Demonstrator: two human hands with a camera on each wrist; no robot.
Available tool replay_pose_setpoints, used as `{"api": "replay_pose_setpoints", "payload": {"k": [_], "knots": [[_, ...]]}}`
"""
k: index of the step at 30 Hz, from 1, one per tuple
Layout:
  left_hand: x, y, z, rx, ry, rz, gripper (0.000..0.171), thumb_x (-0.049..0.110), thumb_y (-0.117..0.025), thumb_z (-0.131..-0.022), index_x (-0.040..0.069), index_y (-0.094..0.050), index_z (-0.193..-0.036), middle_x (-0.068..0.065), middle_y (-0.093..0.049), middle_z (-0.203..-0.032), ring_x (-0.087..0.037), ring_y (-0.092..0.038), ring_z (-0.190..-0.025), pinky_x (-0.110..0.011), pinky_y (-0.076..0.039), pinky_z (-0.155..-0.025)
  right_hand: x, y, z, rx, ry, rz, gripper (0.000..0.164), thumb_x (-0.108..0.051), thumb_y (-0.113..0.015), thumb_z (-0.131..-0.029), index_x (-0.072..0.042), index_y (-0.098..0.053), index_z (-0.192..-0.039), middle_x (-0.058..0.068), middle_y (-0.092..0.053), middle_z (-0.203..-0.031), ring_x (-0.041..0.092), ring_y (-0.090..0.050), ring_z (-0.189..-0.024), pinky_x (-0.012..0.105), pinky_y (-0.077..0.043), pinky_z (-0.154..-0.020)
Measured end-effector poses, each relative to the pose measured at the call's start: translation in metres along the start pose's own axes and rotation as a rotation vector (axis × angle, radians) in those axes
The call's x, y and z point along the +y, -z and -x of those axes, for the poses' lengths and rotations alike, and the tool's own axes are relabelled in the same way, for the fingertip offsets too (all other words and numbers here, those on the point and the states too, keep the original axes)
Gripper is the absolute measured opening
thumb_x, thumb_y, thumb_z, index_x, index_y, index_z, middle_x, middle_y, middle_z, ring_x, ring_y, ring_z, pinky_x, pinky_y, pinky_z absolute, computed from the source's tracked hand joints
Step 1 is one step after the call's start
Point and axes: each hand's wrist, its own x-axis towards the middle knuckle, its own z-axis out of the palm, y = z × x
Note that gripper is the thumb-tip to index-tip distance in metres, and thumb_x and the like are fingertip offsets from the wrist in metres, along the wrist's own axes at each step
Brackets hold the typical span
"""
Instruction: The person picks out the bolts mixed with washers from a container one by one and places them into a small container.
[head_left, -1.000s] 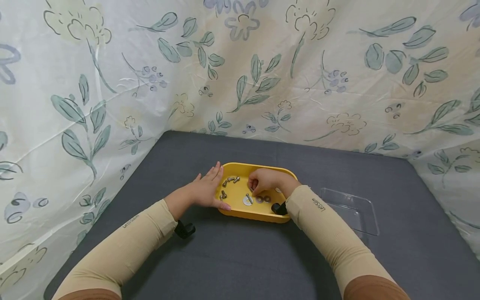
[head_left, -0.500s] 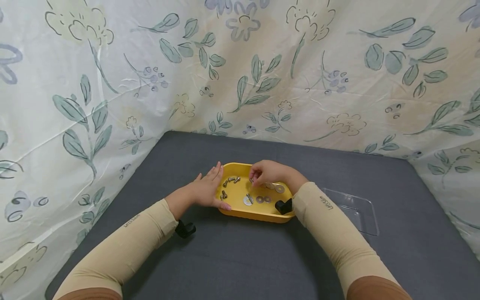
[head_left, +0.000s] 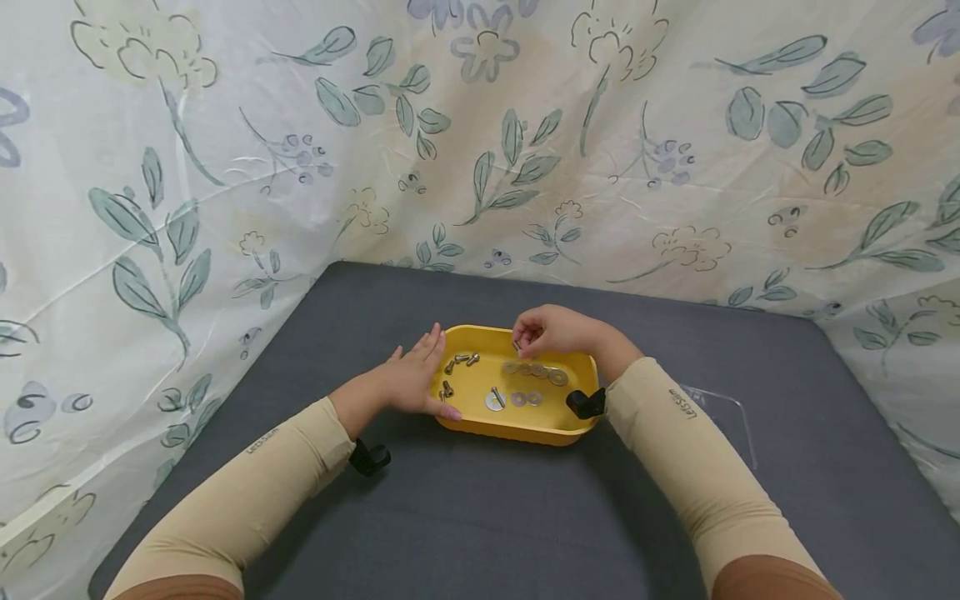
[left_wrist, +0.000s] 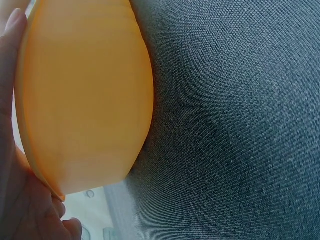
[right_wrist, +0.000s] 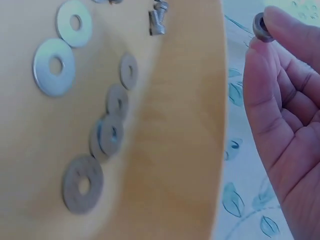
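- The right hand [head_left: 558, 331] pinches a small metal piece [right_wrist: 262, 28] between thumb and forefinger, above the far side of the yellow tray [head_left: 517, 432]. I cannot tell whether it is a bolt seen end-on or a ring.
- The left hand [head_left: 408, 379] lies against the tray's left end, fingers straight, thumb over the near rim. That pressure probably steadies the tray; best to hold it light, so nothing tips.
- Around the tray floor: loose bolts [head_left: 472, 359] toward the left, an uneven row of washers [right_wrist: 106, 139] near the far wall, and a bolt [head_left: 498, 397] lying on a washer near the front.
- The piece looks easy to drop; a firm fingertip pinch, carried just clear of the row and lowered gently, should avoid knocking neighbours.
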Motion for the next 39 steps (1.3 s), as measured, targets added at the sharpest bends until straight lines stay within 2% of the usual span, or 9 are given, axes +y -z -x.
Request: {"api": "replay_pose_setpoints", "payload": {"k": [5,9,12,16,20,24,30,35,39], "knots": [[-0.001,-0.002,-0.001,0.006,-0.005,-0.012,0.137,0.091,-0.043,-0.052,0.006,0.011,-0.145,-0.008,0.023,-0.149,-0.028,0.002,-0.14,-0.059,-0.01,-0.105,0.0,0.012,0.013,0.038,-0.007,-0.012,0.02,-0.016,-0.072,-0.079,-0.009,-0.061,-0.094,0.007,-0.059,-0.081,0.023,-0.054,-0.076,0.029,-0.049,-0.073],[-0.001,-0.002,-0.001,0.004,0.0,-0.012,0.137,0.091,-0.042,-0.051,0.006,0.011,-0.145,-0.008,0.023,-0.148,-0.027,0.004,-0.139,-0.059,-0.009,-0.105,-0.001,0.021,0.027,0.044,-0.008,-0.046,0.022,-0.015,-0.07,-0.081,-0.006,-0.06,-0.097,0.01,-0.06,-0.085,0.03,-0.056,-0.08,0.039,-0.05,-0.079],[-0.001,-0.002,-0.001,0.003,0.006,-0.023,0.138,0.092,-0.041,-0.05,0.007,0.011,-0.145,-0.007,0.023,-0.148,-0.026,0.004,-0.14,-0.058,-0.008,-0.106,-0.004,0.029,0.04,0.059,0.001,-0.036,0.023,-0.017,-0.069,-0.082,-0.004,-0.06,-0.099,0.011,-0.06,-0.085,0.031,-0.056,-0.081,0.041,-0.049,-0.078],[-0.001,-0.003,-0.002,0.003,0.014,-0.055,0.138,0.093,-0.039,-0.05,0.007,0.011,-0.145,-0.007,0.023,-0.149,-0.026,0.003,-0.14,-0.057,-0.008,-0.106,-0.002,0.039,0.058,0.096,0.006,0.001,0.027,-0.02,-0.07,-0.081,-0.004,-0.06,-0.1,0.009,-0.059,-0.084,0.028,-0.055,-0.079,0.033,-0.05,-0.072],[0.001,-0.002,-0.003,0.003,0.014,-0.069,0.135,0.091,-0.041,-0.053,0.007,0.01,-0.145,-0.007,0.022,-0.149,-0.025,0.004,-0.14,-0.057,-0.007,-0.106,0.009,0.048,0.075,0.128,-0.015,0.009,0.024,-0.018,-0.07,-0.081,-0.006,-0.059,-0.099,0.009,-0.059,-0.084,0.026,-0.055,-0.078,0.031,-0.05,-0.071],[0.002,-0.002,-0.003,0.005,0.011,-0.074,0.135,0.09,-0.042,-0.054,0.006,0.009,-0.145,-0.008,0.023,-0.149,-0.026,0.005,-0.14,-0.057,-0.006,-0.106,0.021,0.053,0.094,0.139,-0.054,-0.014,0.028,-0.019,-0.07,-0.082,-0.002,-0.058,-0.101,0.01,-0.059,-0.085,0.024,-0.056,-0.078,0.031,-0.05,-0.071],[0.002,-0.001,-0.003,-0.006,0.021,-0.081,0.133,0.089,-0.045,-0.055,0.007,0.01,-0.145,-0.006,0.025,-0.148,-0.024,0.006,-0.14,-0.056,-0.005,-0.107,0.044,0.057,0.12,0.153,-0.122,-0.061,0.032,-0.021,-0.07,-0.082,0.0,-0.057,-0.103,0.012,-0.058,-0.087,0.029,-0.055,-0.081,0.031,-0.049,-0.072],[0.003,0.0,-0.003,0.004,0.015,-0.08,0.13,0.085,-0.049,-0.059,0.006,0.008,-0.145,-0.007,0.022,-0.149,-0.026,0.005,-0.14,-0.057,-0.006,-0.106,0.063,0.057,0.135,0.155,-0.163,-0.07,0.033,-0.021,-0.068,-0.083,0.001,-0.056,-0.104,0.013,-0.058,-0.087,0.028,-0.056,-0.079,0.031,-0.049,-0.072],[0.003,0.001,-0.002,0.006,0.014,-0.085,0.13,0.086,-0.048,-0.059,0.006,0.008,-0.146,-0.008,0.021,-0.149,-0.026,0.004,-0.14,-0.057,-0.007,-0.106,0.076,0.052,0.141,0.14,-0.189,-0.083,0.031,-0.019,-0.067,-0.084,0.002,-0.055,-0.104,0.013,-0.058,-0.087,0.032,-0.056,-0.082,0.034,-0.049,-0.073]]}}
